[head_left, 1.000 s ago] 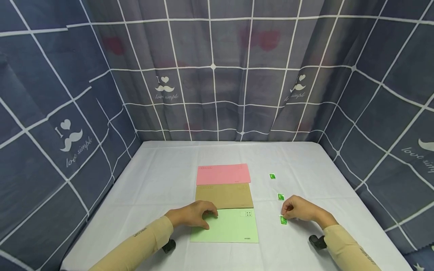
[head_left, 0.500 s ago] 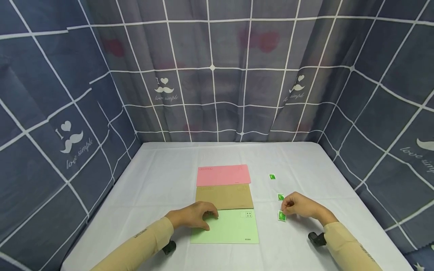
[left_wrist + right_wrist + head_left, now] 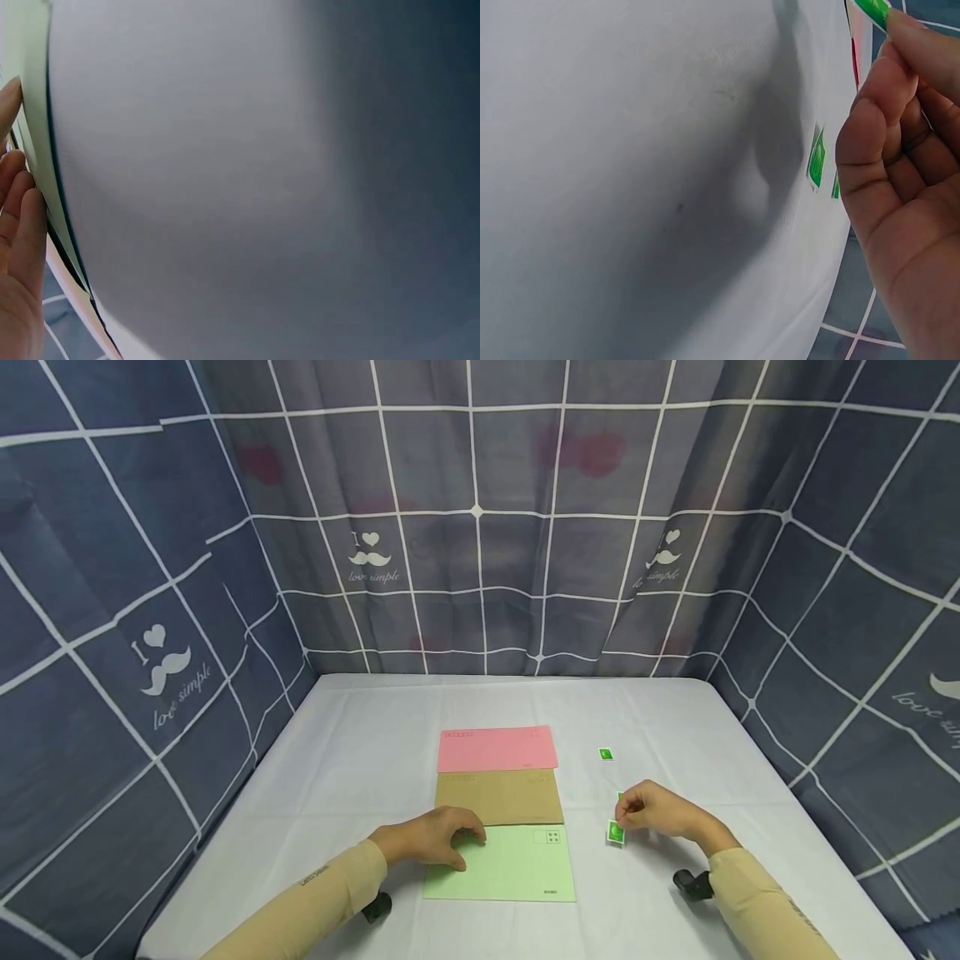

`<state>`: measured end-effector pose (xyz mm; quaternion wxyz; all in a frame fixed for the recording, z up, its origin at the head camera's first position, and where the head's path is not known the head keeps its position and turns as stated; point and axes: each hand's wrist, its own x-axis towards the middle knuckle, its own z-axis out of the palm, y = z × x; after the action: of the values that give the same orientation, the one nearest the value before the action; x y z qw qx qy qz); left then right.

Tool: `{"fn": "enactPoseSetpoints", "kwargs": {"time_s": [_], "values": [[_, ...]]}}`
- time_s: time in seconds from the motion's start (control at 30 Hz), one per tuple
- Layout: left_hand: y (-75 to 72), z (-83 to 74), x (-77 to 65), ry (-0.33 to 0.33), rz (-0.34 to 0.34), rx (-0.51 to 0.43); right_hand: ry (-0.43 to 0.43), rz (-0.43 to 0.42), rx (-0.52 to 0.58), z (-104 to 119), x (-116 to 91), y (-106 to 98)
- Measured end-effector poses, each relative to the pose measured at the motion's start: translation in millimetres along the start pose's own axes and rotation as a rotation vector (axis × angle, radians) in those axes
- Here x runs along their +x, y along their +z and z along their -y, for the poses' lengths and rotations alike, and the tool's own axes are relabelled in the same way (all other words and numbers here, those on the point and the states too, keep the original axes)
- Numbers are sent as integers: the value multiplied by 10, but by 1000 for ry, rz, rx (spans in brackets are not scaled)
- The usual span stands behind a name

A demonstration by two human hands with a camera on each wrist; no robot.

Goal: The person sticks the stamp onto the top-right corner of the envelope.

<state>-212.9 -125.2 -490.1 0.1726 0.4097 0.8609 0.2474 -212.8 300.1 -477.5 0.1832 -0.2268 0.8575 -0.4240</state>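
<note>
Stamp (image 3: 615, 832) held: it sits off to the right of the green envelope (image 3: 521, 872), face up and seemingly just clear of the desk (image 3: 360, 727).
Right hand (image 3: 663, 810): thumb and finger pinch that green stamp by its edge, the rest of the fingers folded in; a thin scrap like that offers little else to grip, and an edge hold leaves its printed face uncovered.
Left hand (image 3: 431, 839): thumb and fingers are parted around a wide gap, fingertips resting on the left part of the green envelope, I'd judge to keep light paper from sliding; the left wrist view catches too little for me to say how hard they press.
Envelopes: the pink envelope (image 3: 498, 750) lies farthest off, the brown envelope (image 3: 510, 797) in the middle and the green one nearest the person, a column that keeps each face in sight.
Loose stamps: the far stamp (image 3: 606, 753) lies right of the pink envelope; the half-hidden stamp (image 3: 619, 795) peeps out behind the right hand, both apparently set aside within easy reach.
</note>
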Motion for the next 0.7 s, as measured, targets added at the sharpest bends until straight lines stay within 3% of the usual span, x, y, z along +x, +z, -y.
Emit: {"fn": "enactPoseSetpoints", "kwargs": {"time_s": [0.3, 0.7], "values": [[-12, -19, 11, -8, 2, 1, 15, 5, -21, 25, 80, 7], [0, 1, -4, -16, -6, 8, -29, 17, -9, 113, 177, 47]]}}
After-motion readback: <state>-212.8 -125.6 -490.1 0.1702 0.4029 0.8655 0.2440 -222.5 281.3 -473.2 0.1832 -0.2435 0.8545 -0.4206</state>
